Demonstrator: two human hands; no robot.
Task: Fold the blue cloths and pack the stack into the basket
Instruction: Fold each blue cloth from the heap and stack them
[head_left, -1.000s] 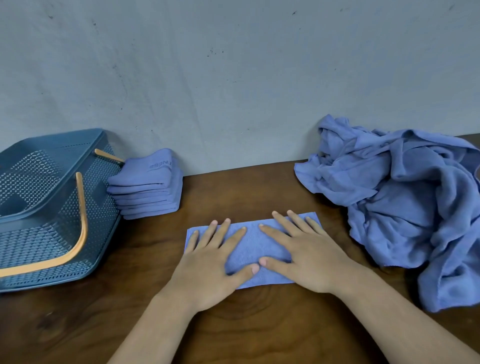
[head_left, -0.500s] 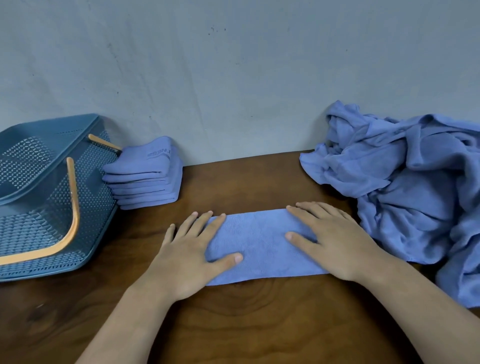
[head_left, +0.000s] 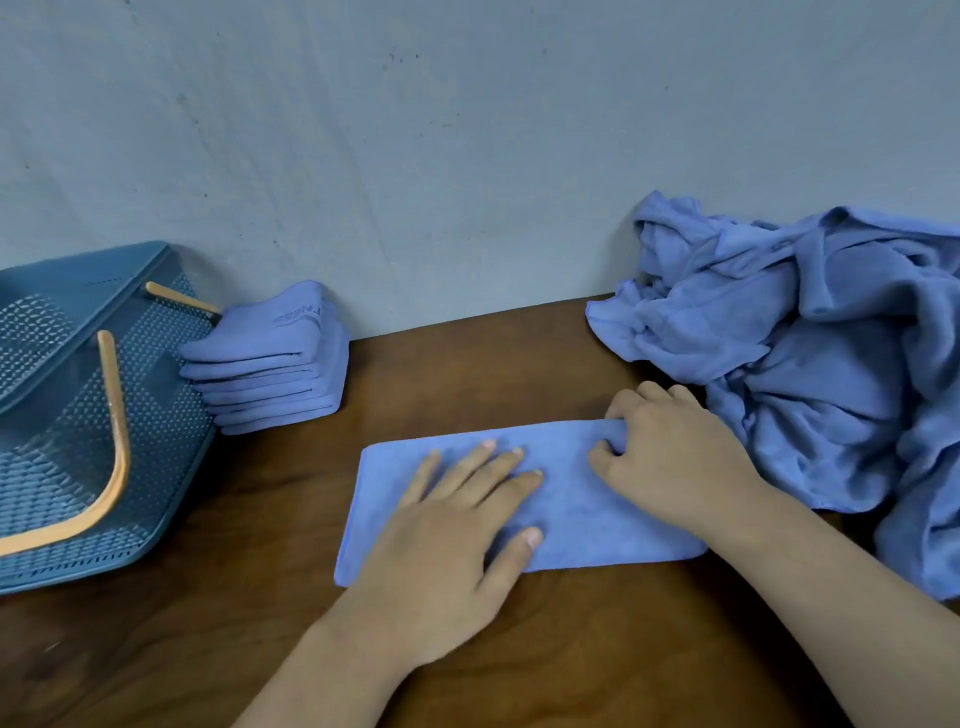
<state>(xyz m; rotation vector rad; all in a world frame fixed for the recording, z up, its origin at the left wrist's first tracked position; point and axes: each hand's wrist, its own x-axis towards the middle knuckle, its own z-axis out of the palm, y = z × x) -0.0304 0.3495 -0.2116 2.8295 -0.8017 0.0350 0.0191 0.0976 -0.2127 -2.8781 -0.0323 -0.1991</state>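
now our left hand lies flat, fingers straight, pressing the half-folded blue cloth to the bench, we judge to stop it sliding, while the fingers of our right hand curl and pinch the cloth's end just right of the left fingertips, likely to fold it over. the folded stack waits well beyond and left of the left fingers, just beside the basket, and the unfolded heap sits handy just past the right fingers. letters on its top cloth lie upside down, perhaps ending "ness"; the whole word is unreadable.
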